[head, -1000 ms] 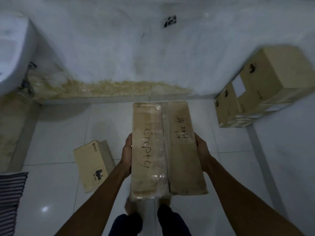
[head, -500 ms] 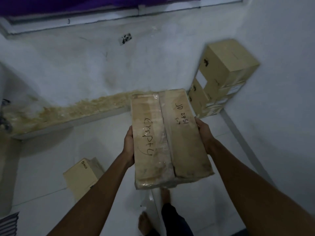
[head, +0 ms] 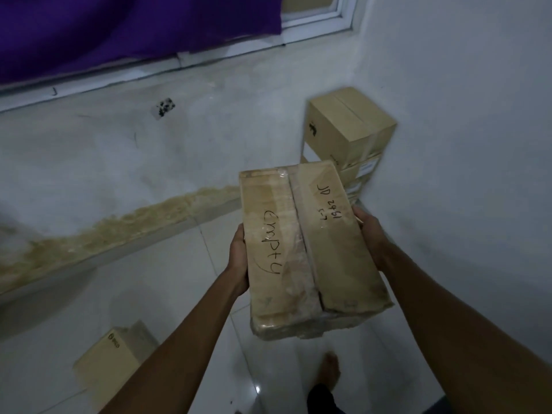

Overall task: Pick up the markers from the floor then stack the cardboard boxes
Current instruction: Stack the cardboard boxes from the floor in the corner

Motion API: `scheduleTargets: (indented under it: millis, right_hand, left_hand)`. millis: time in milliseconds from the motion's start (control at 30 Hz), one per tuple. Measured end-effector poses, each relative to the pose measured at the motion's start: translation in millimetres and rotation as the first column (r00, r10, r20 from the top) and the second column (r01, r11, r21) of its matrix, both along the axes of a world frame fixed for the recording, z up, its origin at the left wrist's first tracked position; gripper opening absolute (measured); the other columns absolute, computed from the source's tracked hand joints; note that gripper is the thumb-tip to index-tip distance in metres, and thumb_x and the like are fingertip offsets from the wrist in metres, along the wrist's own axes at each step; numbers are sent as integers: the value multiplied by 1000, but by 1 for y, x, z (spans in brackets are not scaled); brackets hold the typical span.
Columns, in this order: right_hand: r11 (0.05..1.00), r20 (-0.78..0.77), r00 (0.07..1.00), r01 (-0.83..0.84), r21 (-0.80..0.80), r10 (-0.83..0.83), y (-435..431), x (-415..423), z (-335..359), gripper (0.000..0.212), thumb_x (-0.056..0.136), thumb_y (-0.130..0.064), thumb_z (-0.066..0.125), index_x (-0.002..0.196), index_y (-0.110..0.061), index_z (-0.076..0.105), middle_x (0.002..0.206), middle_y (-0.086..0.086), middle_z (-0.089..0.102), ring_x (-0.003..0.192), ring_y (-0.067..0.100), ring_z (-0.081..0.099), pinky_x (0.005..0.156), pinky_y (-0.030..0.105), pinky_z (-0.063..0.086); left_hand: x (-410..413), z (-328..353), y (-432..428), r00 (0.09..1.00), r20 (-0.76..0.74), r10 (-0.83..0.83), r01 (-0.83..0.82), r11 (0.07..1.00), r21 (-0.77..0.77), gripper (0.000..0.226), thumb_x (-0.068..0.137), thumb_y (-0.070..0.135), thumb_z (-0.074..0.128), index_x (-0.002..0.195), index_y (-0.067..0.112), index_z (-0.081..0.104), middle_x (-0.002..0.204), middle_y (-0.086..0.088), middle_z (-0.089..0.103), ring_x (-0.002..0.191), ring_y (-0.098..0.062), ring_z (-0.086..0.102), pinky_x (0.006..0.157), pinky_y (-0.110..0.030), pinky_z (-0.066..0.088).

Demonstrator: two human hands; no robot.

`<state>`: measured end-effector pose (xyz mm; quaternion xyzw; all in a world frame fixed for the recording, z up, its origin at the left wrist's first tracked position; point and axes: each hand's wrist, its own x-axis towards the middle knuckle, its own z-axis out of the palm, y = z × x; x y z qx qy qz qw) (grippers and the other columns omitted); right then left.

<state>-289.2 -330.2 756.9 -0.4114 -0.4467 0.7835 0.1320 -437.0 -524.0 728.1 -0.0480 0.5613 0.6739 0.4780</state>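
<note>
Taped cardboard box (head: pixel 310 249) held up between both hands, above the floor (head: pixel 167 264)

The box is carried flat in the air, its top wrapped in clear tape and marked by hand with "empty" on the left flap and "JD 1962" on the right. It is clasped at its two long sides: the left hand (head: pixel 239 258) is closed against the left side and the right hand (head: pixel 370 237) against the right, thumbs laid at the upper edges – the fingers are hidden under the box. Just beyond its far end, a stack of cardboard boxes (head: pixel 349 127) is seen in the corner of the room. A small cardboard box (head: pixel 110 363) lies on the tiles at lower left, well apart. A stained wall (head: pixel 209 138), a purple curtain (head: pixel 119 31) and a window frame (head: pixel 316 23) are seen behind, and a bare foot (head: pixel 330 372) below.
</note>
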Motion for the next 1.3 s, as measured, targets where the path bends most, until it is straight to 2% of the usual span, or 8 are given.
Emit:
scheduleTargets:
  millis: [200,333,533,633,733,833,967,1300]
  right_hand:
    - [999,33,999,-2,36,1,84,5,11,50,98,-33,35,77,-12,76,71,6,74,61,19,70,53,23,55]
    - [997,87,995,43,66,-49,160,3,19,41,96,-34,39,97,-7,70,86,11,72,78,25,65,67,30,52]
    - [995,51,999,8,97,-13,240,-19,35,51,96,-27,39,66,-11,77,61,5,72,51,17,67,46,20,53]
    - [996,47,999,-5,94,0,273,-35,41,42,96,-29,38,81,-7,72,62,5,72,49,16,67,45,19,52]
    - [995,20,1000,-10,96,8,310,-54,42,44,95,-28,40,75,-8,74,61,5,72,52,18,68,44,18,52]
    - [993,26,999,-32,114,29,344,-78,47,36,93,-31,44,88,-6,69,67,5,74,64,23,67,56,23,52]
    - [992,33,999,-47,118,43,390,-107,55,37,96,-32,39,90,-9,67,69,3,74,56,15,69,52,20,54]
    - [971,130,982,-159,179,136,486,-159,72,43,101,-38,32,95,-13,66,80,0,75,69,15,71,58,24,56]
  left_hand:
    - [2,2,87,1000,16,-11,11,1000,23,54,96,49,29,108,15,69,97,-13,73,87,-28,68,78,-39,52]
    - [3,8,161,1000,20,-5,4,1000,30,53,96,49,31,112,15,68,99,-12,73,88,-28,68,76,-38,52]
    - [-12,20,233,999,30,22,-23,999,37,55,96,50,29,113,14,68,102,-14,72,91,-30,67,77,-39,52]
    - [-30,24,268,1000,20,19,-20,998,56,56,97,50,28,110,15,69,101,-13,73,91,-30,67,78,-40,53]
    - [-51,25,306,1000,7,9,-9,997,79,54,98,48,26,107,15,69,95,-12,74,86,-27,68,74,-37,52]
    - [-75,28,340,1000,21,4,-6,994,110,54,98,46,28,115,12,66,96,-12,73,84,-27,68,72,-36,53]
    - [-109,32,390,1000,8,-6,4,991,136,52,97,44,30,118,11,65,98,-13,71,86,-28,67,75,-37,54]
    - [-158,31,484,999,38,-6,1,989,151,58,96,49,27,121,13,64,105,-13,70,95,-30,65,87,-42,52]
